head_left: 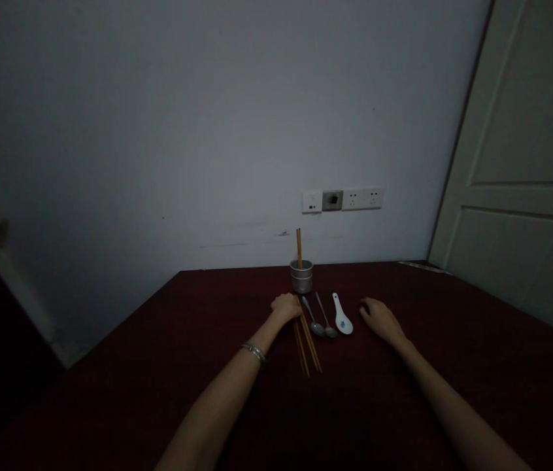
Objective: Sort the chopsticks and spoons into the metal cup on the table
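My left hand point(285, 306), with a bracelet on its wrist, is closed over the upper part of some wooden chopsticks point(301, 347) lying on the table. Its fingertips are largely hidden. More chopsticks point(311, 341) lie just to the right, close against that hand. Two metal spoons point(318, 328) point(330, 331) rest side by side further right, followed by a white ceramic soup spoon point(343, 322) with a blue mark. My right hand point(380, 318) lies on the table right of the white spoon, its thumb and fingers apart and holding nothing.
Behind the utensils stands a metal cup point(301, 278) with a pair of chopsticks point(299, 247) upright in it. The dark red table point(159, 366) meets a pale wall point(237, 131) with sockets point(362, 199). A panelled door point(516, 150) rises at right.
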Motion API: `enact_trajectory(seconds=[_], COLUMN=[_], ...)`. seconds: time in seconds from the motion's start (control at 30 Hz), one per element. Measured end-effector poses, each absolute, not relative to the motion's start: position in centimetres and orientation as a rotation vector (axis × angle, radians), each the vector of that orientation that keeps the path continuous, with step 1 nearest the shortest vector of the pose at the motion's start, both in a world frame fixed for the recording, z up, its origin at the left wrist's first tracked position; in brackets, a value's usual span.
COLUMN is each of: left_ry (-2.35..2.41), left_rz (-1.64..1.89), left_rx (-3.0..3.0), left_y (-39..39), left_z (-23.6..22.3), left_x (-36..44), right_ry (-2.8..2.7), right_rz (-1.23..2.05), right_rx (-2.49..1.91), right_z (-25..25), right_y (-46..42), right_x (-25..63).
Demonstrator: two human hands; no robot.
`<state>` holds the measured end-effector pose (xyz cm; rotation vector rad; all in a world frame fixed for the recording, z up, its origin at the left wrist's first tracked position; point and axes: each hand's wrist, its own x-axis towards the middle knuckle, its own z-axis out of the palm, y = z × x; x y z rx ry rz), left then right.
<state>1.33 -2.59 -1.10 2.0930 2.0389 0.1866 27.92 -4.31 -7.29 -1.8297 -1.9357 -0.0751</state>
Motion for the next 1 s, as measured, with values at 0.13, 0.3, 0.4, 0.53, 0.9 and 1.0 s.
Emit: enact_trajectory(seconds=[0.13, 0.3, 0.4, 0.53, 0.9, 1.0], left_ry=[2.048, 2.028, 2.023, 2.063, 2.017, 2.009], left_rz=[0.221, 0.386, 0.501, 0.681, 1.059, 1.091], left_rx=[2.073, 2.03, 1.973, 1.981, 2.234, 2.246], left_y=[-2.8, -3.0, -2.7, -2.6, -7.6, -8.7], left_z=[-1.4, -1.5, -0.2, 3.4, 10.5, 10.7], left_x=[1.3, 0.5, -0.2, -1.1, 0.5, 0.8], right_ry=[-1.934, -1.858, -1.693, -1.481, -1.496, -1.517], right_rz=[-0.063, -0.015, 0.037, 0.123, 1.211, 1.266], right_rx=[-1.804, -1.753, -1.645, -1.442, -0.94, -0.956], right_z=[-7.2, -7.4, -6.8, -3.5, 5.4, 5.5], right_y=[-4.5, -4.4, -4.6, -5.5, -10.3, -10.9], right_x=[27.8, 28.1, 28.3, 26.2, 13.0, 12.2])
